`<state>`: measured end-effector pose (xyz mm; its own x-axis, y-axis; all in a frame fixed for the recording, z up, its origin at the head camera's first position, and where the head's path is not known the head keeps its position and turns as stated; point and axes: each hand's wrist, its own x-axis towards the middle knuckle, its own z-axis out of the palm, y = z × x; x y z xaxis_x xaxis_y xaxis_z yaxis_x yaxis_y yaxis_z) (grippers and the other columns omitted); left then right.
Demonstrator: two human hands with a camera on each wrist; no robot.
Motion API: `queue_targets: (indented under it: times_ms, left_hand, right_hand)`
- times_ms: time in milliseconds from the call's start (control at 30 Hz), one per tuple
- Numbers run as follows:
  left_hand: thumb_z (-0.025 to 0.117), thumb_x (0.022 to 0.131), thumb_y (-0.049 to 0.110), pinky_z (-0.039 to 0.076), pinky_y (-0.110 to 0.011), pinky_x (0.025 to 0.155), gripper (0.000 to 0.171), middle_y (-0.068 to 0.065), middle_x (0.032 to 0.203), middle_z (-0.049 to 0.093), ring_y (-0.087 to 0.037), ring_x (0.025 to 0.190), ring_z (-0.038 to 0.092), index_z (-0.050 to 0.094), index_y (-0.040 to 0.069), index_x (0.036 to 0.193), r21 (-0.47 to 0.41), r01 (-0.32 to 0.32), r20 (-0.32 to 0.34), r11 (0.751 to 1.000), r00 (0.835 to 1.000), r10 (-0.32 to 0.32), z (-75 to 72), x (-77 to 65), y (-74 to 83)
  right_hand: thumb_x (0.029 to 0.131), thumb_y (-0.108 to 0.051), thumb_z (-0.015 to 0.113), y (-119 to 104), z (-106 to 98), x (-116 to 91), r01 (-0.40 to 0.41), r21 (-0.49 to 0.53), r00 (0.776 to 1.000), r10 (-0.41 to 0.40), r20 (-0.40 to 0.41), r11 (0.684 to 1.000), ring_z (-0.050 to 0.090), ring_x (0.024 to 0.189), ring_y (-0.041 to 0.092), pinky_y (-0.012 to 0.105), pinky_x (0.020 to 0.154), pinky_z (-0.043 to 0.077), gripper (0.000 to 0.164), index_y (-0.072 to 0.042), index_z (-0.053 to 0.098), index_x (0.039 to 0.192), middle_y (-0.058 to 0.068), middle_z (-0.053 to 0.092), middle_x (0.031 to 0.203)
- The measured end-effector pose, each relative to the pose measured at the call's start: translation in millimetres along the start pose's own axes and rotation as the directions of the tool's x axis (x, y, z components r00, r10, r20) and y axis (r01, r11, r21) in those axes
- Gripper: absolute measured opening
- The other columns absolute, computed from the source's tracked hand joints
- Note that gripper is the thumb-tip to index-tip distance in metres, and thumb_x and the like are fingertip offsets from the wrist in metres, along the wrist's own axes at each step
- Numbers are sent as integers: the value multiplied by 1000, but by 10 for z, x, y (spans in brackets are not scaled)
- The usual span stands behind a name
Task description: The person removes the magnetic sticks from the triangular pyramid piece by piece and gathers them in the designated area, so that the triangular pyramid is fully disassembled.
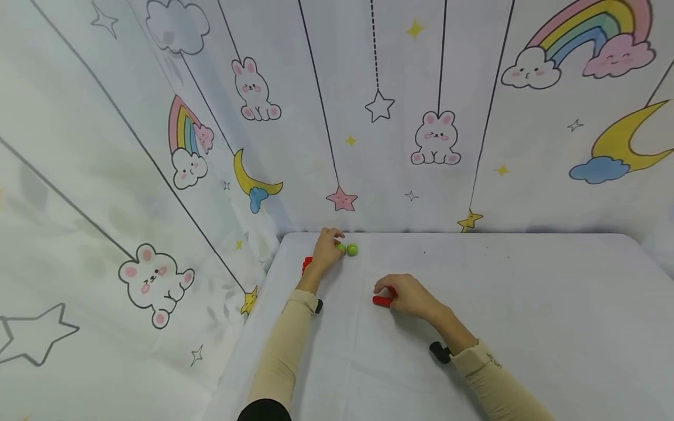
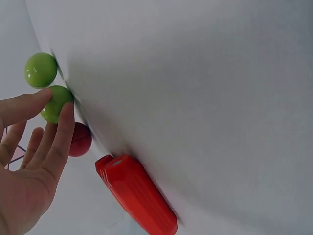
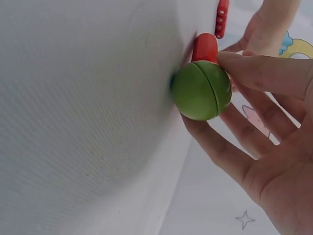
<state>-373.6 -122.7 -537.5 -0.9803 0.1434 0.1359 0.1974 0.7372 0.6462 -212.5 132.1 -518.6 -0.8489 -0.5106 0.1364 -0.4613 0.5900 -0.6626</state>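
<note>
At the far left of the table, my left hand [image 1: 329, 250] pinches a green ball [image 2: 57, 104] between thumb and fingertip. Beside it lies another green ball [image 1: 352, 249], and a dark red ball [image 2: 80, 139] shows just past the fingers. A long red ridged piece [image 2: 139, 196] rests nearer the wrist. Closer to the middle, my right hand [image 1: 409, 295] holds a green ball [image 3: 202, 90] with a seam line between thumb and fingers; the head view hides this ball. A red rounded piece [image 1: 382, 301] sits right against it; whether they are joined I cannot tell.
The white-covered table [image 1: 526, 327] ends at the back against a printed curtain [image 1: 389, 193]. Another curtain side [image 1: 105, 234] runs along the left edge. Each wrist wears a dark strap-on device [image 1: 440, 352].
</note>
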Motion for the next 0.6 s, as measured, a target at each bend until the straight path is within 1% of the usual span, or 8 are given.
queue_targets:
  times_ms: [67, 133, 200, 367, 433, 467, 600]
  left_hand:
    - [75, 81, -9, 56, -38, 95, 46, -15, 128, 54, -27, 113, 66, 66, 5, 123, 10, -10, -11, 1000, 1000, 10, -17, -11, 9]
    - [76, 80, -9, 56, -39, 94, 47, -16, 127, 54, -28, 112, 66, 66, 5, 123, -1, -23, -18, 1000, 1000, 23, -40, -32, 22]
    - [76, 79, -9, 56, -40, 94, 48, -17, 128, 53, -29, 112, 65, 65, 4, 124, -12, -31, -15, 999, 999, 31, -57, -46, 20]
    - [80, 79, -10, 56, -39, 92, 51, -18, 130, 52, -30, 113, 64, 65, 4, 126, -52, -22, -10, 998, 1000, 21, -100, -80, 19]
    - [80, 80, -10, 56, -38, 90, 52, -18, 130, 51, -30, 113, 65, 66, 5, 127, -61, -26, -22, 998, 999, 25, -126, -87, 28]
    - [80, 80, -11, 56, -38, 89, 52, -18, 130, 52, -31, 113, 65, 66, 5, 127, -65, -30, -30, 997, 999, 28, -141, -92, 37]
    - [77, 80, -14, 55, -40, 85, 50, -23, 130, 52, -34, 111, 66, 66, 4, 126, -88, -61, -53, 994, 997, 57, -213, -125, 79]
  right_hand:
    - [74, 20, 68, -2, -10, 1, 13, -17, 1000, -13, -10, 1000, 65, 116, 30, 51, 100, 54, 49, -7, 76, 114, 9, 71, 125]
    - [74, 19, 70, -9, -13, 3, 8, -39, 1000, -8, -14, 999, 62, 123, 32, 52, 104, 52, 49, -6, 76, 115, 10, 68, 133]
    - [75, 17, 74, -23, -11, 5, -19, -60, 1000, 18, -9, 998, 59, 129, 34, 53, 106, 50, 48, -6, 76, 117, 12, 65, 139]
    - [76, 6, 84, -61, -4, 7, -102, -93, 995, 104, 12, 990, 55, 133, 36, 51, 106, 52, 51, -5, 73, 125, 15, 56, 148]
    - [75, 1, 88, -77, -9, 5, -130, -111, 991, 130, -2, 985, 56, 131, 36, 51, 104, 53, 55, -5, 71, 127, 17, 55, 147]
    - [75, -1, 89, -84, -15, 2, -156, -115, 988, 156, -12, 981, 56, 129, 35, 51, 103, 53, 58, -5, 70, 129, 16, 55, 147]
    - [73, -7, 92, -96, -42, -10, -259, -136, 966, 254, -54, 956, 61, 112, 30, 49, 95, 57, 66, -5, 66, 134, 18, 57, 140]
